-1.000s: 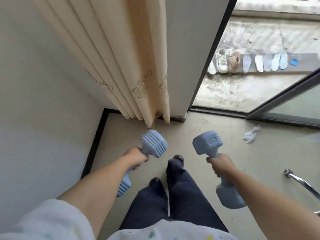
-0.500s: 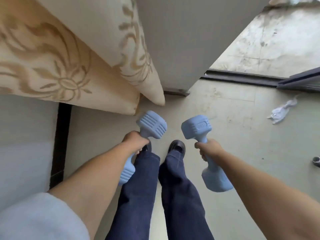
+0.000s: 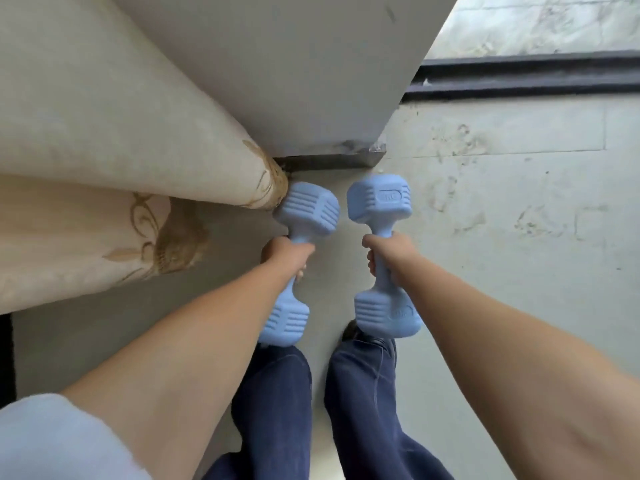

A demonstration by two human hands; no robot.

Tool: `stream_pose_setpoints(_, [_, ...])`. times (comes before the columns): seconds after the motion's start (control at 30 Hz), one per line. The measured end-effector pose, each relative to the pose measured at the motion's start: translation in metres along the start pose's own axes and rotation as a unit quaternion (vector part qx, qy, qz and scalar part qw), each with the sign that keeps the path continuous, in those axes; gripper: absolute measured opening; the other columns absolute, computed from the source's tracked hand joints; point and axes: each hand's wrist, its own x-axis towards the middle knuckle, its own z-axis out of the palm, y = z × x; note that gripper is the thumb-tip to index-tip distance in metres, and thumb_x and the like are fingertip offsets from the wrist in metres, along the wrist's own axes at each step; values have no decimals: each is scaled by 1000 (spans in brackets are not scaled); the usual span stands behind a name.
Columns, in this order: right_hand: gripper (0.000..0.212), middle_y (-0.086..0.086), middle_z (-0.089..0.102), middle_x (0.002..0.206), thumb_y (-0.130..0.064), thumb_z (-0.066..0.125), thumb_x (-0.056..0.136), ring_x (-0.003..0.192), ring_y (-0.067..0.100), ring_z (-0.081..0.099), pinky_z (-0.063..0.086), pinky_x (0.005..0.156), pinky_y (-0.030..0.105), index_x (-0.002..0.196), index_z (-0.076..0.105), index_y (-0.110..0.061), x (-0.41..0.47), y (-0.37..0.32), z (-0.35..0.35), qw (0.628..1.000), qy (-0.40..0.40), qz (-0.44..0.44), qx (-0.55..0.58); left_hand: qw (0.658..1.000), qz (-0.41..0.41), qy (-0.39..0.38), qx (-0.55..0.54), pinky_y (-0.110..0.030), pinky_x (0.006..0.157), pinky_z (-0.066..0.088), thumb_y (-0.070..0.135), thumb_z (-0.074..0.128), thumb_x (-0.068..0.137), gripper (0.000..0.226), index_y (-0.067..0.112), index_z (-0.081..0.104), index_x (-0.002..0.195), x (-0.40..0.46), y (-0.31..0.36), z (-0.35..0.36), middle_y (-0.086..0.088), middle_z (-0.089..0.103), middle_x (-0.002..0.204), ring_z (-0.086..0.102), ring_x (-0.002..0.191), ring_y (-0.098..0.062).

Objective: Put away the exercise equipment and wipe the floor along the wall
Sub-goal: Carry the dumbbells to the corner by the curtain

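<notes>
Pale, scuffed floor tiles (image 3: 502, 209) fill the right of the head view, bounded at the top by a dark metal door track (image 3: 526, 76). A grey wall pillar (image 3: 294, 74) with a dark skirting strip (image 3: 332, 160) is seen at the upper centre, and a cream curtain with gold embroidered scrollwork (image 3: 104, 161) is draped across the left.

A light blue ribbed plastic-coated dumbbell (image 3: 300, 258) is gripped around its handle by the left hand (image 3: 284, 255), the fingers being curled closed about it; its far head is seen just beside the curtain's hem, possibly touching it. A second light blue dumbbell with an embossed weight label (image 3: 381, 251) is held in the same closed grip by the right hand (image 3: 387, 251), with the fingers wrapped round the handle. Both dumbbells are held above the floor in front of the pillar's corner, close together and roughly parallel. Dark blue trouser legs (image 3: 360, 410) and a black shoe (image 3: 353, 332) are visible below them, and a pale sleeve (image 3: 52, 441) at the lower left.
</notes>
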Motion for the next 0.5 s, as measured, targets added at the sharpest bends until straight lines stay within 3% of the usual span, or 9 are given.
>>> stream_pose_setpoints(0.27, [22,10,45,56,-1,53,85,45,20,41,34,46,25,66,45,-9,56,-7,45,999,-8,-45,24,995,32,2,-100,-25,53,42,5,58,85,17,9,51,69,69,6,21,-6,51,59,49,49,-17])
stream_pose_setpoints(0.37, [23,10,48,56,-1,52,85,48,22,47,40,49,27,63,47,-9,63,-9,43,997,-19,-71,-35,993,41,1,-110,-24,54,43,4,58,85,6,4,53,89,79,-1,24,-8,53,66,50,53,-15])
stream_pose_setpoints(0.43, [22,10,52,61,-2,55,85,58,25,53,45,60,32,64,50,-9,61,-10,39,993,-32,-83,-79,993,50,-4,-107,-25,58,45,5,59,85,18,3,51,101,78,-1,20,-12,55,81,53,61,-17])
stream_pose_setpoints(0.5, [9,13,57,75,-7,58,85,76,26,56,46,71,37,77,55,-5,53,-10,35,987,-45,-88,-124,995,54,-28,-77,-32,80,49,8,59,87,41,3,45,124,68,1,13,-15,57,104,59,88,-25])
